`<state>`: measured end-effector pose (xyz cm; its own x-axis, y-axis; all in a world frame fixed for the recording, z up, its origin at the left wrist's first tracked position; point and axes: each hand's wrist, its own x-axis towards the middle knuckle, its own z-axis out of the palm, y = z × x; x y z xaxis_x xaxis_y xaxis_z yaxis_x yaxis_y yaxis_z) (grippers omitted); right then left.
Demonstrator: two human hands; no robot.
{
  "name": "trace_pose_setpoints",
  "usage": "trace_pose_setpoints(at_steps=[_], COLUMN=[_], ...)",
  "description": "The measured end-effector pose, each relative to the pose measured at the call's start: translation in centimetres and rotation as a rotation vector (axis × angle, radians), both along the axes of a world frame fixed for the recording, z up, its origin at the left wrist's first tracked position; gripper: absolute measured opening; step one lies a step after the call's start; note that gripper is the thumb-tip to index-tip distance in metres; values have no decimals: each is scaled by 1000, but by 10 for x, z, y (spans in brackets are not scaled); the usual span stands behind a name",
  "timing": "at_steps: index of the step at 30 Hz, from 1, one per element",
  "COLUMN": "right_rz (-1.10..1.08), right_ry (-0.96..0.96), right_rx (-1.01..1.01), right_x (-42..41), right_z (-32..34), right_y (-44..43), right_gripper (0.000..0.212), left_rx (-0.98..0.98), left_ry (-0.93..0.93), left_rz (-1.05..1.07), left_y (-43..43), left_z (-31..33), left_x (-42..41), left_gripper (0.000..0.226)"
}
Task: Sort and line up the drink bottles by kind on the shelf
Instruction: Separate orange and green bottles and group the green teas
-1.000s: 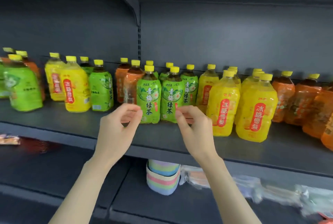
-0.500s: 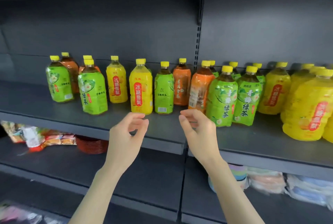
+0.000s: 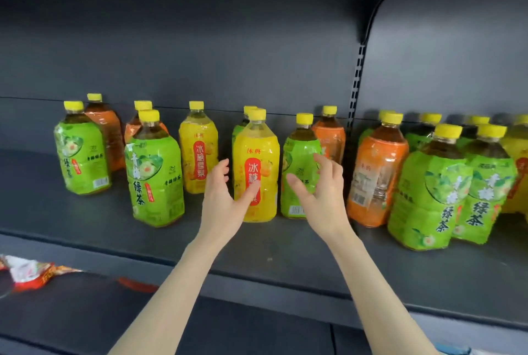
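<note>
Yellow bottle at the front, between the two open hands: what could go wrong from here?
1. The yellow bottle stands close beside a green tea bottle, with another bottle right behind; pulling it out may tip either.
2. The right hand spreads open near the orange bottle; a wide sweep could knock it.
3. The left hand grips nothing yet, so a hurried grab could slip.

You're in a shop: dark metal shelving with slotted uprights, rows of labelled drink bottles, packaged snacks below.
</note>
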<state>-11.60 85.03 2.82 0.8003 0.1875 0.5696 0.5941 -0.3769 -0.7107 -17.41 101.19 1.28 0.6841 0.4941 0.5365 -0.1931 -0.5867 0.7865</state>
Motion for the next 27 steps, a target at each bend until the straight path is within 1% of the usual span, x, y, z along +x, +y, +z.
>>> trace_pose_setpoints(at_steps=[2, 3, 5, 7, 9, 10, 15, 18, 20, 23, 25, 27], right_rz=[-28, -41, -37, 12, 22, 14, -57, -89, -103, -134, -138, -132], right_ry=[32, 48, 109, 198, 251, 250, 189, 145, 125, 105, 92, 81], right_rx=[-3, 13, 92, 197, 261, 257, 246, 254, 258, 291, 325, 370], right_x=[12, 18, 31, 41, 50, 53, 46, 31, 15, -15, -35, -54], right_z=[3, 5, 7, 10, 6, 4, -2, -6, -8, -8, -8, -10], right_y=[11, 15, 22, 28, 31, 31, 32, 30, 31, 33, 38, 47], right_gripper=[83, 88, 96, 108, 117, 114, 81, 73, 68, 68, 67, 66], left_rx=[-27, -45, -68, -91, -89, -84, -49, -41, -21, 28, 47, 68], left_ry=[39, 56, 77, 82, 78, 77, 93, 85, 96, 107, 37, -87], left_rz=[-56, -103, -196, -264, -294, -302, -317, -317, -332, -307, -278, -245], left_y=[9, 13, 20, 27, 32, 34, 40, 37, 40, 47, 55, 65], left_z=[3, 4, 3, 0, -4, -6, -8, -6, -8, -16, -24, -31], left_x=[19, 26, 37, 43, 48, 49, 53, 52, 48, 25, -2, -29], left_gripper=[87, 88, 84, 81, 85, 88, 95, 92, 86, 73, 61, 48])
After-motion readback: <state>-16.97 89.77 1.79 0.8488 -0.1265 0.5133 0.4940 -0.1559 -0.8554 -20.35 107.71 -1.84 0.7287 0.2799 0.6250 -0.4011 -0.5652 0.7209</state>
